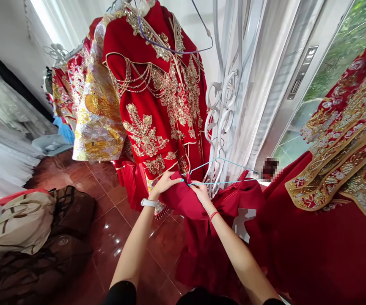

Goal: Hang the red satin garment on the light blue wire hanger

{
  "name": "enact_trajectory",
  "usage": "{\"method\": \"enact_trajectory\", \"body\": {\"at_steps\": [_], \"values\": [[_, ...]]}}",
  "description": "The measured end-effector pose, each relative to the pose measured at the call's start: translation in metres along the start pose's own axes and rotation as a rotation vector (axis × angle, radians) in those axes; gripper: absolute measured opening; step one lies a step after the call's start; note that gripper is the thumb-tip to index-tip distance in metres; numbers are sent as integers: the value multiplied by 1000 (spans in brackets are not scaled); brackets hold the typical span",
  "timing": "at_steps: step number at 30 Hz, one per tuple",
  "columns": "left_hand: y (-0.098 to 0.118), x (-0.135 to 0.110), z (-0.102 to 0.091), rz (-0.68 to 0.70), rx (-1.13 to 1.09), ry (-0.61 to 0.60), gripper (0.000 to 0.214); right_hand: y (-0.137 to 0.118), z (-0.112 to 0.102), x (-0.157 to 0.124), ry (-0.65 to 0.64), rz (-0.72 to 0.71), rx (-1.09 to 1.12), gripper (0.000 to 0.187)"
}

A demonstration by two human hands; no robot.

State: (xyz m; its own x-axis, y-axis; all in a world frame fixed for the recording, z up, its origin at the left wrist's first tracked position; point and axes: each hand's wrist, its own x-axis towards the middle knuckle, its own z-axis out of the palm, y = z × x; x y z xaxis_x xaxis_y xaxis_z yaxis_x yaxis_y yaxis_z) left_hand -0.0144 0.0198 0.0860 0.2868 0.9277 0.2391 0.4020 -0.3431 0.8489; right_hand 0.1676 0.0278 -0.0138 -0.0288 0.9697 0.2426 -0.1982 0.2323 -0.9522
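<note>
Both grips closed, the left hand (165,183) and right hand (201,191) pinch the plain dark-red cloth garment (183,200) at the small red clip (188,178) of the thin pale-blue wire hanger (233,163), mid-scene, seemingly clipping it on; next needs the cloth held taut.

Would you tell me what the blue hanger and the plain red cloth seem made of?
The hanger looks like thin wire with a pale blue coating: slim, bent outline. The red cloth seems a matte woven fabric; it folds softly without shine.
</note>
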Motion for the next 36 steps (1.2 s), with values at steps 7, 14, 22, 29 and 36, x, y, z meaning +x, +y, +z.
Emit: {"method": "enact_trajectory", "body": {"at_steps": [7,14,22,29,36], "values": [[33,32,11,99,361,-205,45,7,-8,6,-15,82,-29,20],[20,21,29,45,202,-107,41,2,-23,-4,-80,148,-68,21],[10,28,23,45,150,-88,38,-49,-114,-53,5,12,-178,33],[16,19,43,291,344,237,57,-56,-249,-59,781,-178,-344,51],[53,5,166,554,526,492,22,-50,-269,-66,395,-40,-386,52]]}}
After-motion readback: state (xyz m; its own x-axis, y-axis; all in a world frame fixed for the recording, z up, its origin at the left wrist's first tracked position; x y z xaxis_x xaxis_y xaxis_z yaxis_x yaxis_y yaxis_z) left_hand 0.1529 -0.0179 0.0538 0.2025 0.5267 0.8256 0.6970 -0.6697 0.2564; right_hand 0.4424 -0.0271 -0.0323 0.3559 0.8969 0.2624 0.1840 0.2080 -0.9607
